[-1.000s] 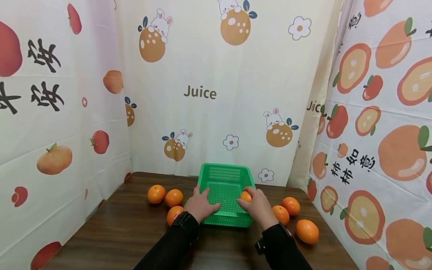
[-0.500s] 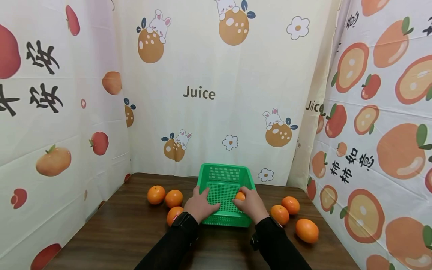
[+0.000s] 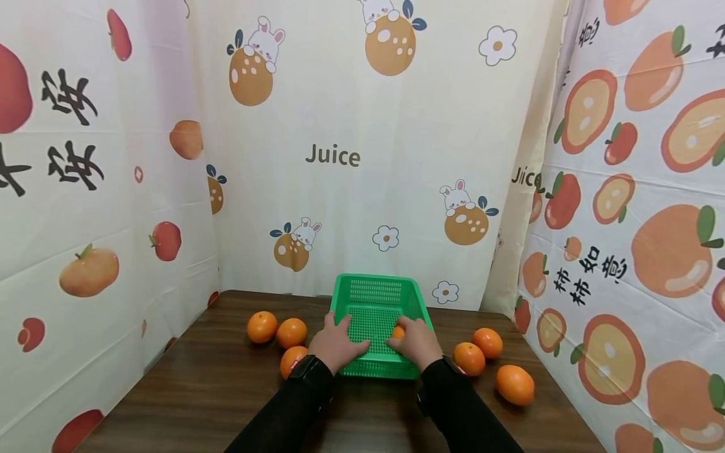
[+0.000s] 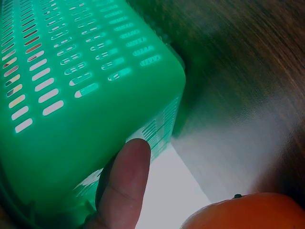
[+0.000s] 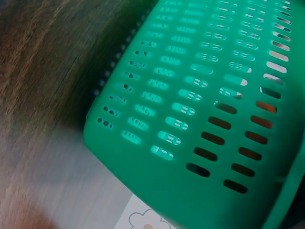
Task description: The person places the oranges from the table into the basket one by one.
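Observation:
A green perforated plastic basket [image 3: 376,368] stands on the table. My left hand [image 3: 334,345] grips its left rim, thumb on the inner side; in the left wrist view one finger [image 4: 125,183] lies along the basket's outer wall. Inside the basket, towards its right side, my right hand [image 3: 418,345] holds an orange [image 3: 399,331], mostly covered by the fingers. The right wrist view has only the outside of the basket [image 5: 157,119]; neither the hand nor the fruit can be made out there clearly.
Left of the basket lie three oranges [image 3: 262,327], the closest one [image 3: 293,360] beside my left wrist. Three more oranges [image 3: 515,385] lie on the right. Printed cloth [image 3: 351,201] hangs behind and along both sides of the brown table [image 3: 215,390].
My right hand has moved left, deeper into the basket, with the orange in its fingers. The left hand stays on the rim.

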The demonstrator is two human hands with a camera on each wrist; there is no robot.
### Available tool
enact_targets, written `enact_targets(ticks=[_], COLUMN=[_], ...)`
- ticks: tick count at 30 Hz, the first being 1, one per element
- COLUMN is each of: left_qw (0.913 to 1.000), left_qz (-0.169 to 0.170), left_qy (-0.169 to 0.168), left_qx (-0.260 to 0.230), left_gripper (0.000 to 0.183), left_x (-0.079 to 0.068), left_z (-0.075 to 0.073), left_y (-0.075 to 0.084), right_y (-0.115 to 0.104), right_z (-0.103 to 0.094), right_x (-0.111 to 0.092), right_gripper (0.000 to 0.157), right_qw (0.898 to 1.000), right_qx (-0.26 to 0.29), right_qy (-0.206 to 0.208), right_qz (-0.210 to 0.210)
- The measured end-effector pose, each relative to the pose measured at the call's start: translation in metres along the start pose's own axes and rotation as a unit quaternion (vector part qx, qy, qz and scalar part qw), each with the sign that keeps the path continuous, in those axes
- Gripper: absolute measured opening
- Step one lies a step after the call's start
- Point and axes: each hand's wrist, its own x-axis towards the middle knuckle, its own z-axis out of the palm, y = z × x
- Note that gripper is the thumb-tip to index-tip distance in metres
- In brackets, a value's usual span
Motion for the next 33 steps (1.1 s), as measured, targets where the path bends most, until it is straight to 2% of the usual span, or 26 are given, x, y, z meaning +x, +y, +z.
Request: enact_targets(ticks=[9, 25, 33], left_qw=[1.0000, 1.0000, 1.0000], left_qz=[0.000, 0.004, 0.000], left_qy=[-0.003, 0.002, -0.008], left_qx=[0.001, 0.001, -0.003], left_gripper=[0.091, 0.092, 0.092], left_x=[0.0023, 0.0044, 0.0046], left_z=[0.0028, 0.0018, -0.0003], left_y=[-0.0033, -0.0033, -0.0019], right_y=[-0.0013, -0.0077, -0.0047], right_z=[0.0004, -0.0036, -0.0002], right_x=[0.0009, -0.0026, 0.0032], right_gripper=[0.035, 0.026, 0.034], right_qw=[1.000, 1.000, 0.999], right_qx=[-0.007, -0.011, -0.019], right_qy=[-0.019, -0.027, -0.041], right_qz=[0.006, 0.002, 0.009])
